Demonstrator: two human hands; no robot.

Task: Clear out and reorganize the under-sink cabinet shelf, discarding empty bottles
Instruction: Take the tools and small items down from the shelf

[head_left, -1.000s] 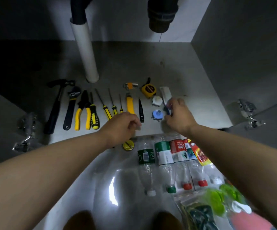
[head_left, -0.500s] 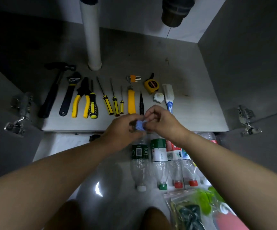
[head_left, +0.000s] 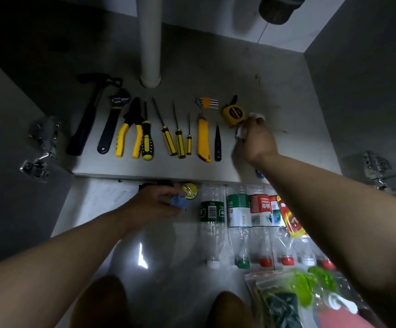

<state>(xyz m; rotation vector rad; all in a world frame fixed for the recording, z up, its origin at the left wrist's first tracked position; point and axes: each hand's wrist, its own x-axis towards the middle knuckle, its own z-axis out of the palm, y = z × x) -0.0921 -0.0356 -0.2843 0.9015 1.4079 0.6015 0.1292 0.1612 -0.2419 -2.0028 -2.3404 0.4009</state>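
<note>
Well, the left hand point(head_left: 154, 202) curls its fingers round a small blue piece point(head_left: 179, 201), held off the shelf point(head_left: 298, 143), a yellow disc point(head_left: 189, 191) at its two o'clock. The right hand point(head_left: 255, 144) closes on something white point(head_left: 240, 134) at five o'clock of the tape measure point(head_left: 233, 113), probably to line it up with the tools point(head_left: 147, 143). Bottles point(head_left: 238, 209) lie in a row on the floor at the shelf's six o'clock, seemingly set aside for discarding.
</note>
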